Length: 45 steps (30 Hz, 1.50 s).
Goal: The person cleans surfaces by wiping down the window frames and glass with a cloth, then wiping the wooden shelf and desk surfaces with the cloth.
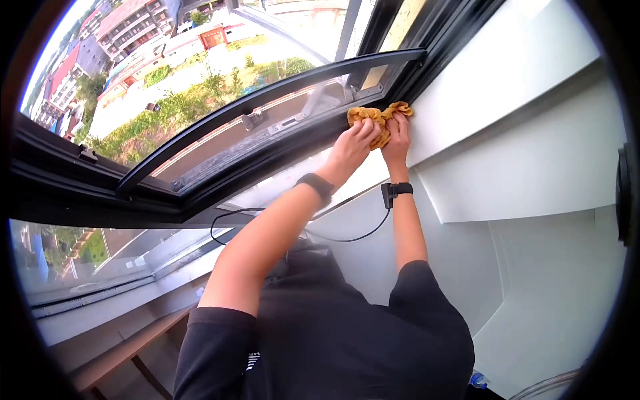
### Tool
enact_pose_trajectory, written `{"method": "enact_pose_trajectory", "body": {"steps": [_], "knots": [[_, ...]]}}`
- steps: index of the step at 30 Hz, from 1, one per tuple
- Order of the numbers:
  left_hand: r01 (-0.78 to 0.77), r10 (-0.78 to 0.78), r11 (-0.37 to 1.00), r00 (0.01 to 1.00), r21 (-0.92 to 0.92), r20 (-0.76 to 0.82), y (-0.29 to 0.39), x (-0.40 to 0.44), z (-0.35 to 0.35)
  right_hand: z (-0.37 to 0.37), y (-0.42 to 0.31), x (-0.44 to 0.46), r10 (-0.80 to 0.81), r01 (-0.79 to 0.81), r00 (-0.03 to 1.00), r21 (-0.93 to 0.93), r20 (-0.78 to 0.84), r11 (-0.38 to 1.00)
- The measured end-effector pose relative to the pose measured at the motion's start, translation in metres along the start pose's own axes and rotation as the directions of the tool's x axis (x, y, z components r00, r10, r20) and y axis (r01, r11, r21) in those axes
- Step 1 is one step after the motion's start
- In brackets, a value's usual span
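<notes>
A crumpled orange-brown cloth [380,123] is bunched up at the lower right corner of the black window frame [293,137], where the frame meets the white wall. My left hand [353,148] has its fingers curled into the cloth from the left. Close beside it on the right, my right hand [397,139] grips the cloth's other end, fingers pointing up. The cloth lies against the frame and hides the corner behind it. Both wrists wear black bands, and the right band carries a small black box [387,196].
A curved black bar [267,97] spans the open window, with buildings and greenery outside far below. Metal latch pieces [287,125] sit along the frame. A black cable [347,239] runs from the right wrist. Below left is a brown wooden edge [133,347]; white wall panels [520,147] rise at right.
</notes>
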State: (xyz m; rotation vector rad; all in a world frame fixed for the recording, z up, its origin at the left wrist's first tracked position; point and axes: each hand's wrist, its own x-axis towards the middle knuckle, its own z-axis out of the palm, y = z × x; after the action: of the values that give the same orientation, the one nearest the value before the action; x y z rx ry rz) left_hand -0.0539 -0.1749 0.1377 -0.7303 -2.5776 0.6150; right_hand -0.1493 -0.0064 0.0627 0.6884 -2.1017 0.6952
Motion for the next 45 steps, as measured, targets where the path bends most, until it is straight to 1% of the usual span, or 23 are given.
{"method": "enact_pose_trajectory", "body": {"steps": [1, 2, 4, 7, 9, 12, 13, 16, 18, 20, 22, 23, 24, 26, 28, 31, 32, 36, 38, 40, 42, 44, 45], "knots": [[0.036, -0.036, 0.999, 0.999, 0.001, -0.033, 0.006, 0.002, 0.003, 0.006, -0.002, -0.003, 0.033, -0.033, 0.999, 0.012, -0.008, 0.999], [0.065, -0.064, 0.998, 0.996, 0.002, -0.066, 0.011, 0.003, 0.011, 0.007, -0.006, -0.004, 0.033, -0.033, 0.999, 0.009, -0.014, 0.999], [0.097, -0.099, 0.994, 0.994, -0.052, -0.053, 0.011, -0.004, 0.013, 0.008, -0.015, -0.007, 0.092, -0.093, 0.995, 0.032, 0.022, 0.995], [0.121, -0.134, 0.984, 0.986, -0.132, -0.098, 0.004, -0.030, 0.014, 0.006, -0.039, -0.010, 0.075, -0.081, 0.994, 0.078, 0.082, 0.994], [0.123, -0.155, 0.974, 0.975, -0.192, -0.160, -0.001, -0.050, 0.018, 0.008, -0.056, -0.013, 0.013, -0.022, 0.997, 0.112, 0.081, 0.993], [0.200, -0.231, 0.965, 0.954, -0.170, -0.192, -0.009, -0.093, 0.009, 0.010, -0.105, -0.021, -0.062, 0.050, 0.994, 0.131, 0.094, 0.990], [0.207, -0.254, 0.953, 0.944, -0.222, -0.209, -0.014, -0.108, 0.004, 0.009, -0.125, -0.022, -0.076, 0.057, 0.991, 0.158, 0.113, 0.986], [0.262, -0.309, 0.911, 0.945, -0.317, -0.108, -0.029, -0.166, -0.013, 0.014, -0.173, -0.032, -0.147, 0.113, 0.978, 0.218, 0.148, 0.970], [0.293, -0.349, 0.879, 0.933, -0.377, -0.089, -0.038, -0.206, -0.018, 0.016, -0.207, -0.037, -0.197, 0.145, 0.965, 0.277, 0.172, 0.950], [0.337, -0.397, 0.872, 0.911, -0.356, -0.110, -0.043, -0.250, -0.018, 0.023, -0.240, -0.044, -0.280, 0.220, 0.945, 0.308, 0.167, 0.926], [0.385, -0.437, 0.867, 0.893, -0.317, -0.110, -0.050, -0.293, -0.020, 0.028, -0.270, -0.051, -0.373, 0.277, 0.908, 0.394, 0.191, 0.876], [0.415, -0.451, 0.865, 0.889, -0.282, -0.075, -0.052, -0.313, -0.021, 0.032, -0.285, -0.053, -0.412, 0.307, 0.896, 0.440, 0.164, 0.844], [0.442, -0.465, 0.863, 0.885, -0.245, -0.039, -0.053, -0.331, -0.024, 0.034, -0.299, -0.053, -0.432, 0.309, 0.886, 0.477, 0.171, 0.823], [0.501, -0.511, 0.834, 0.859, -0.231, 0.018, -0.055, -0.353, -0.033, 0.040, -0.325, -0.052, -0.463, 0.309, 0.869, 0.542, 0.173, 0.782], [0.538, -0.533, 0.822, 0.842, -0.189, 0.081, -0.056, -0.368, -0.043, 0.041, -0.342, -0.057, -0.463, 0.299, 0.870, 0.562, 0.173, 0.771], [0.552, -0.541, 0.817, 0.834, -0.166, 0.107, -0.054, -0.368, -0.043, 0.044, -0.333, -0.054, -0.500, 0.337, 0.853, 0.571, 0.151, 0.749], [0.558, -0.548, 0.809, 0.830, -0.183, 0.104, -0.053, -0.360, -0.043, 0.044, -0.325, -0.053, -0.520, 0.360, 0.843, 0.572, 0.139, 0.737], [0.498, -0.489, 0.820, 0.866, -0.284, 0.106, -0.052, -0.308, -0.044, 0.038, -0.282, -0.046, -0.463, 0.323, 0.871, 0.522, 0.162, 0.789], [0.451, -0.447, 0.828, 0.890, -0.335, 0.094, -0.051, -0.277, -0.041, 0.035, -0.256, -0.045, -0.393, 0.266, 0.902, 0.488, 0.178, 0.831], [0.366, -0.388, 0.863, 0.921, -0.349, 0.006, -0.050, -0.244, -0.032, 0.027, -0.222, -0.039, -0.370, 0.262, 0.911, 0.435, 0.184, 0.862], [0.274, -0.330, 0.865, 0.942, -0.421, -0.065, -0.051, -0.207, -0.026, 0.022, -0.188, -0.034, -0.303, 0.236, 0.939, 0.335, 0.162, 0.912], [0.231, -0.348, 0.818, 0.928, -0.527, -0.135, -0.043, -0.169, -0.013, 0.011, -0.161, -0.019, -0.239, 0.195, 0.961, 0.272, 0.138, 0.942], [0.273, -0.341, 0.780, 0.940, -0.563, -0.016, -0.031, -0.153, 0.002, 0.007, -0.143, -0.016, -0.221, 0.187, 0.966, 0.229, 0.135, 0.955]]}}
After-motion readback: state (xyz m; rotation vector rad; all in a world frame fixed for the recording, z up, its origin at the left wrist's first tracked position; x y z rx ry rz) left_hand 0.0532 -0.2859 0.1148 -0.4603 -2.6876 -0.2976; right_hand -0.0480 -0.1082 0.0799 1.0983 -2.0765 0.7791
